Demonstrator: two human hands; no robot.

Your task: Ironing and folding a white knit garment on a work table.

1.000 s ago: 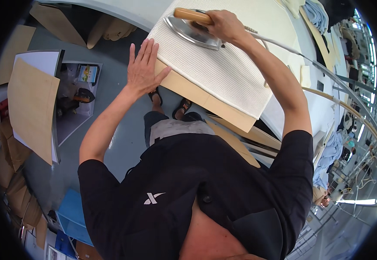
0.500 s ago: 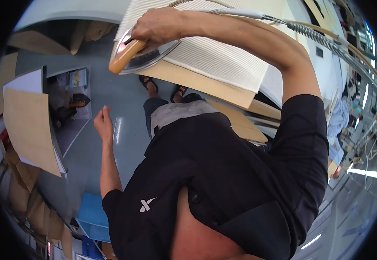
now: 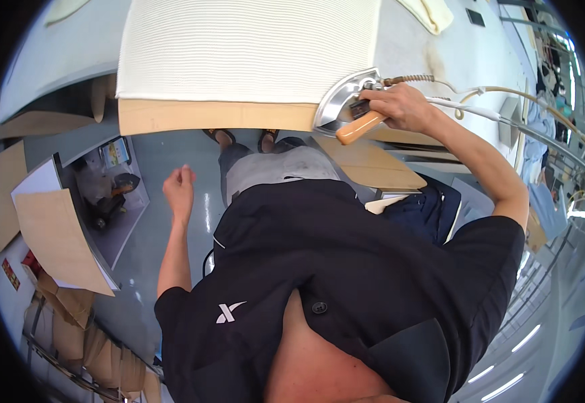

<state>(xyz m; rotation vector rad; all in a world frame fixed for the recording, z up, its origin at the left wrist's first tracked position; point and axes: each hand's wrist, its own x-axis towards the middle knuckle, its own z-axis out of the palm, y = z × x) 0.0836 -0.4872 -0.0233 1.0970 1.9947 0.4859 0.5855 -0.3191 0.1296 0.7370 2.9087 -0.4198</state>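
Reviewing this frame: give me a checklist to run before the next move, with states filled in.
1. Right hand grips the iron by its handle: ok.
2. Left hand clear of the iron: ok, well off to the left.
3. Left hand steadying the white ribbed knit: not ok, apart from it.
4. Visible knit lying flat: ok.
5. Iron's soleplate hot: cannot tell.

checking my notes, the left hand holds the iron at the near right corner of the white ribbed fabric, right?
Not the left hand: the head view shows the right hand holding the iron at the near right corner of the white ribbed fabric.
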